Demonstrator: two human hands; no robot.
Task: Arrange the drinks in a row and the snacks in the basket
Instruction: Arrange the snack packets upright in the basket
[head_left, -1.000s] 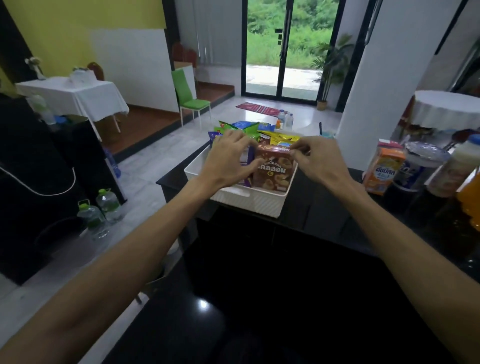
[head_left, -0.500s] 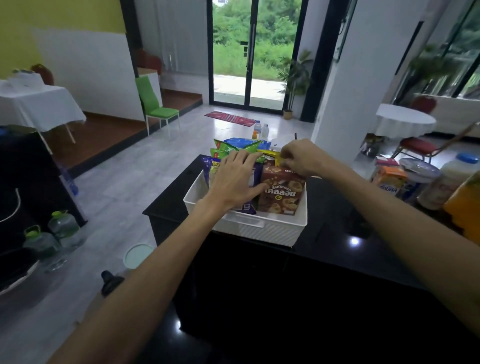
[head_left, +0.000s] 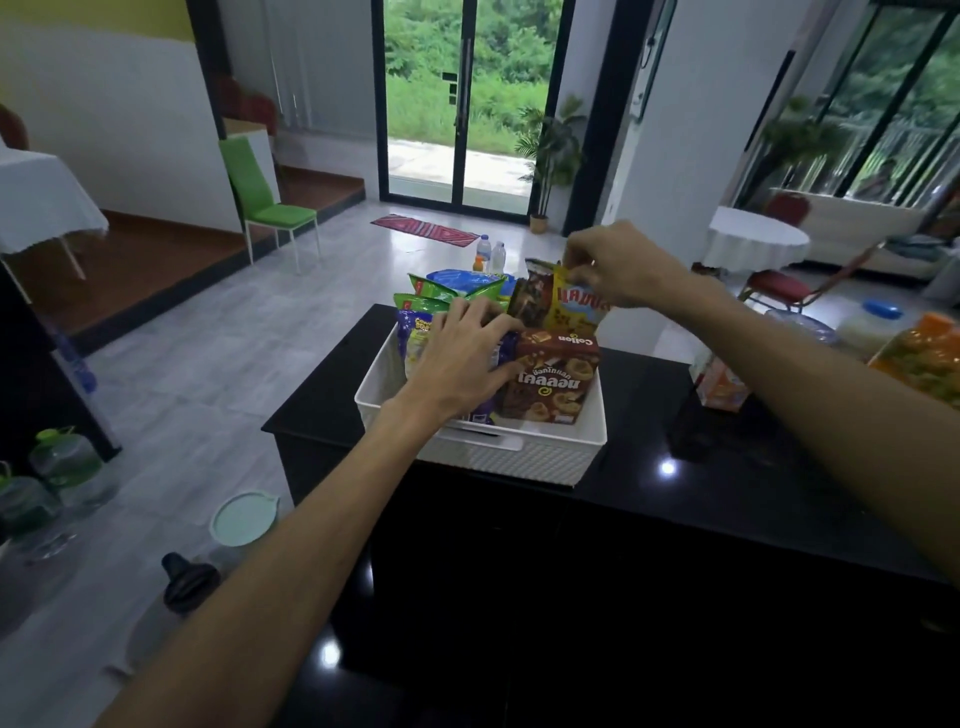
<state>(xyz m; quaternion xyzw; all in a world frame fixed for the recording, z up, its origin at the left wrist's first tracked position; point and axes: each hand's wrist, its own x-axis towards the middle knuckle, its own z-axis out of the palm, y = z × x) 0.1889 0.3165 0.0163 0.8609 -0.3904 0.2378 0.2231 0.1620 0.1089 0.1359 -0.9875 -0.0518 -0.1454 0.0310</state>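
Your right hand (head_left: 618, 270) pinches the top of the yellow bag (head_left: 569, 312), which stands behind the brown box (head_left: 556, 379) in the white basket (head_left: 519, 460). Your left hand (head_left: 457, 358) lies flat, fingers spread, on the purple bag (head_left: 410, 332) beside that box.

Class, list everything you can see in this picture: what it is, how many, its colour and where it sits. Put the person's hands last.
counter: one, black, foreground
basket: one, white, on the counter's far left corner
Collon box: one, brown, front right in the basket
yellow snack bag: one, yellow, back right of the basket
dark packet: one, dark brown, left of the yellow snack bag
green bags: two, green, back left in the basket
blue bag: one, blue, behind the green bags
purple packet: at least one, purple, left in the basket
drink carton: one, orange, on the counter, right of the basket
bottle: one, white with blue cap, far right
chair: one, green, on the floor, left
left hand: rests spread on the purple packet
right hand: fingers pinch the yellow snack bag's top
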